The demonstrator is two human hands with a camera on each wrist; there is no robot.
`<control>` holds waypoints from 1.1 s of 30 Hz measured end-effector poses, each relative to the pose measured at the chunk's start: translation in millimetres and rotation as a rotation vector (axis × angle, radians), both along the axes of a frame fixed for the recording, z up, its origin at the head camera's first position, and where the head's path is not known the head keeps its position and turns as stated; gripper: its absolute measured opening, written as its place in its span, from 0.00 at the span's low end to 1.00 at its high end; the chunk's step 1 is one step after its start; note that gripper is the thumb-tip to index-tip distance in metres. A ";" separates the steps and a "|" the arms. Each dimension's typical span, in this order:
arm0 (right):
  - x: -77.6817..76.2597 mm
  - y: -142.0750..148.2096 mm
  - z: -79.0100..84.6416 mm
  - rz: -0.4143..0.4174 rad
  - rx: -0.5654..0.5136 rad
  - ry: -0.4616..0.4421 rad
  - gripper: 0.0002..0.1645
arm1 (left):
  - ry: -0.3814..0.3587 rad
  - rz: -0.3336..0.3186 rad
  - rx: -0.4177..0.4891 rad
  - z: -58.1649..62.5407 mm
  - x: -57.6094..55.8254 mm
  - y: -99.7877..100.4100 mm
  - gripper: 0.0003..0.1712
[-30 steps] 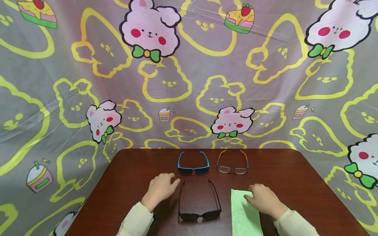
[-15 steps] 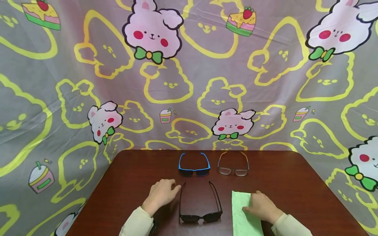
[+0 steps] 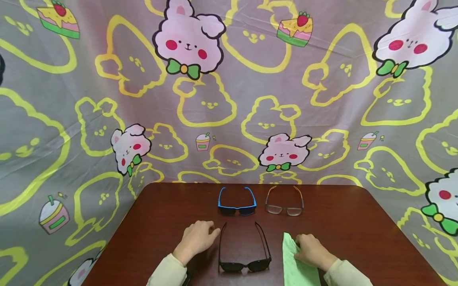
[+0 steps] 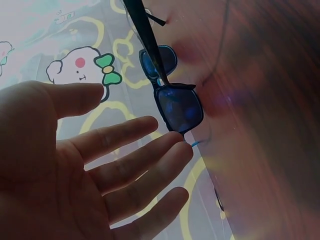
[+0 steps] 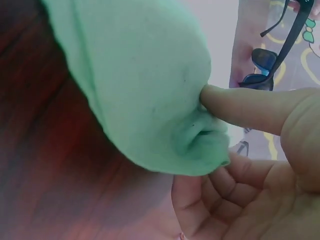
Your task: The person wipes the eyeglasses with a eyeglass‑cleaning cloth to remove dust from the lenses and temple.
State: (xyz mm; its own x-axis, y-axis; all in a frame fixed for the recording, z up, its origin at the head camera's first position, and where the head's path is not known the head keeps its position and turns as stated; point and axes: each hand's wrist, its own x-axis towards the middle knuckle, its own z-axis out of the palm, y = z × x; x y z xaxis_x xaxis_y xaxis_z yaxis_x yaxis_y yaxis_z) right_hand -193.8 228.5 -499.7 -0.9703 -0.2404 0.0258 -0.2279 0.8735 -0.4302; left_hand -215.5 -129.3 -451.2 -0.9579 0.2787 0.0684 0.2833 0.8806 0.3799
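Observation:
My right hand (image 3: 312,251) pinches a light green cloth (image 3: 295,270) between thumb and fingers near its far right corner. In the right wrist view the cloth (image 5: 145,100) bends and puckers at the thumb. My left hand (image 3: 197,240) holds nothing; its fingers (image 4: 130,170) are spread and relaxed in the left wrist view. It is beside the left temple of a pair of black sunglasses (image 3: 245,265), which lies lenses toward me with temples unfolded. Farther back are blue-framed sunglasses (image 3: 237,210) and clear-lensed eyeglasses (image 3: 284,210) with orange temple tips.
Everything rests on a dark reddish-brown table (image 3: 161,206) with rounded far corners. A grey-pink curtain (image 3: 229,79) printed with rabbits hangs behind it and along both sides.
My right hand has closed on the cloth's edge, lifting and folding its far right corner, and has shifted slightly left. The left hand stays nearly still beside the black sunglasses.

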 end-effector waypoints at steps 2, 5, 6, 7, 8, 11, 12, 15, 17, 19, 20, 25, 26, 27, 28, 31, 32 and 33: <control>0.8 1.2 -1.2 0.039 -0.009 0.028 0.16 | 0.001 -0.008 0.002 -0.7 0.9 0.7 0.16; 2.5 2.1 -0.2 0.084 -0.017 0.074 0.17 | 0.013 -0.023 0.009 -0.8 1.5 0.9 0.15; 3.0 2.4 1.1 0.091 -0.031 0.075 0.18 | 0.019 -0.030 0.013 -0.7 1.5 0.8 0.15; 3.7 2.8 2.8 0.088 -0.049 0.072 0.18 | 0.028 -0.039 0.016 -1.1 1.3 0.6 0.14; 4.2 3.0 4.8 0.082 -0.070 0.063 0.19 | 0.043 -0.051 0.016 -1.3 1.2 0.4 0.13; 5.1 4.0 11.6 0.058 -0.150 0.014 0.19 | 0.090 -0.109 0.027 -1.9 1.4 -0.7 0.10; 5.2 4.5 13.6 0.054 -0.173 0.000 0.18 | 0.108 -0.138 0.033 -2.6 1.1 -1.1 0.09; 5.4 6.5 18.6 0.062 -0.228 -0.019 0.12 | 0.160 -0.239 0.054 -5.3 1.0 -2.7 0.05; 5.6 8.1 21.5 0.077 -0.258 -0.021 0.07 | 0.185 -0.303 0.060 -8.4 1.1 -3.9 0.03; 6.2 9.7 24.5 0.090 -0.296 -0.031 0.04 | 0.201 -0.356 0.057 -11.4 2.1 -4.8 0.02; 6.5 10.2 26.3 0.091 -0.316 -0.038 0.04 | 0.213 -0.379 0.052 -13.1 2.8 -5.3 0.02; 7.6 11.4 34.4 0.042 -0.415 -0.068 0.09 | 0.339 -0.532 0.010 -21.2 8.8 -7.6 0.07; 8.0 11.3 35.8 0.023 -0.435 -0.069 0.09 | 0.376 -0.573 0.001 -22.9 10.2 -8.1 0.09; 8.2 11.3 36.6 0.009 -0.449 -0.058 0.10 | 0.406 -0.612 -0.012 -24.6 11.7 -8.6 0.11; 8.5 11.0 37.4 -0.011 -0.459 -0.045 0.09 | 0.428 -0.653 -0.020 -25.8 13.1 -8.9 0.13; 9.7 10.0 39.2 -0.070 -0.495 0.002 0.07 | 0.466 -0.740 -0.037 -28.9 16.4 -9.8 0.14; 9.9 9.5 39.9 -0.083 -0.508 0.021 0.07 | 0.472 -0.755 -0.039 -29.5 17.2 -10.1 0.13; 9.9 9.0 40.6 -0.093 -0.518 0.040 0.06 | 0.476 -0.764 -0.043 -30.1 17.7 -10.5 0.13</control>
State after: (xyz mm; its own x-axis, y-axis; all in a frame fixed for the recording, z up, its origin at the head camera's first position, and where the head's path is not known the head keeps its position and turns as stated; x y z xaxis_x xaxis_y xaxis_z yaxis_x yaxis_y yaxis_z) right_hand -183.8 237.5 -459.0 -0.9828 -0.0992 0.1558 -0.1845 0.5663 -0.8033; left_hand -197.8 -139.9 -481.2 -0.3838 0.8390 0.3857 0.9160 0.3986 0.0442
